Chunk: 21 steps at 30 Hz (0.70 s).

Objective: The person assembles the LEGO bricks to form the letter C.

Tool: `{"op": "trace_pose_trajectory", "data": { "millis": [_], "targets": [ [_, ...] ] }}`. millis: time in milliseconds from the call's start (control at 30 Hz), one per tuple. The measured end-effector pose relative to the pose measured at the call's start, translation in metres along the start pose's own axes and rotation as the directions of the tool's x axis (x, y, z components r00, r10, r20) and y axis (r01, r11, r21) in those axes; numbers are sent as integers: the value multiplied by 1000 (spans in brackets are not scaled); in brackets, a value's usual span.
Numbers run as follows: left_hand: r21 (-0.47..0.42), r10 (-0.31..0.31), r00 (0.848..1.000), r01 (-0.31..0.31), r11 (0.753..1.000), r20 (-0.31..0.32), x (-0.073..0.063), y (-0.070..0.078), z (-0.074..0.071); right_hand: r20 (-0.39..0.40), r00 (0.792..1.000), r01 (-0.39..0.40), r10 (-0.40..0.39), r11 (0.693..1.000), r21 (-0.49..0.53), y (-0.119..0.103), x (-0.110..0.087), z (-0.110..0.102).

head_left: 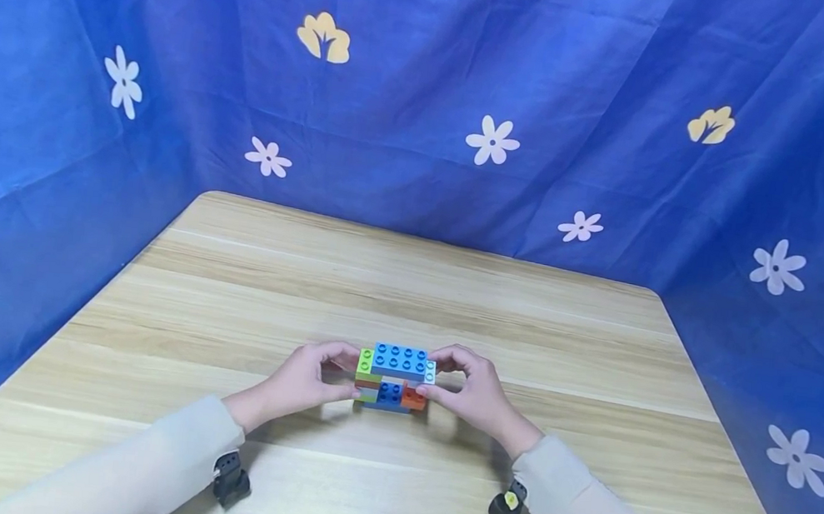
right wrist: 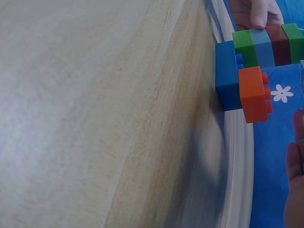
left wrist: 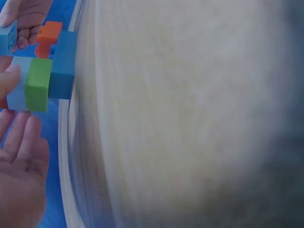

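A small structure of toy building bricks stands on the table between both hands. Its base is a long blue brick [right wrist: 228,76], with an orange brick [right wrist: 252,95] on the right end. A column of green, light blue [right wrist: 262,47] and brown bricks rises on the left, topped by a green brick [head_left: 366,361]. Across the top lies a blue eight-stud brick [head_left: 398,361]. My left hand [head_left: 301,378] grips the left column, thumb in front and fingers behind. With thumb and fingers, my right hand [head_left: 477,389] pinches a light blue brick [left wrist: 7,38] at the upper right, above the orange one.
The structure stands on a wood-grain table [head_left: 408,290] with rounded far corners. A blue curtain [head_left: 396,121] with white flowers and yellow shapes encloses the back and sides. Black wrist cameras [head_left: 230,479] hang below the sleeves.
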State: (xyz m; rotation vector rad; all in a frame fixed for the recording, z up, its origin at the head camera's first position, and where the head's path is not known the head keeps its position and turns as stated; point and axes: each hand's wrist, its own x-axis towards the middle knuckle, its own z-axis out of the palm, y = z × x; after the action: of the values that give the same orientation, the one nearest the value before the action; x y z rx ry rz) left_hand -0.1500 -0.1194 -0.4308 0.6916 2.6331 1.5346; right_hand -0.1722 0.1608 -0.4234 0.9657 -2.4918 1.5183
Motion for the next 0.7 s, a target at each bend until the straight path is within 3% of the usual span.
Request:
{"op": "trace_pose_trajectory", "data": {
  "millis": [267,400,533,700],
  "targets": [
    [-30,-52,998,53,998,46,0,-2,0,6,1000,-30,30,1000,-9,-3,1,-2],
    [-110,-79,994,87,990,81,1,-3,-1,7,992,-123,122,992,26,-1,3,-2],
    [-149,-150,983,165,975,102,5,-2,-1,-7,966,-256,257,963,83,5,8,2],
    [-183,-268,959,281,942,94,12,-2,3,-64,924,-368,376,923,114,17,14,10]
  ]
}}
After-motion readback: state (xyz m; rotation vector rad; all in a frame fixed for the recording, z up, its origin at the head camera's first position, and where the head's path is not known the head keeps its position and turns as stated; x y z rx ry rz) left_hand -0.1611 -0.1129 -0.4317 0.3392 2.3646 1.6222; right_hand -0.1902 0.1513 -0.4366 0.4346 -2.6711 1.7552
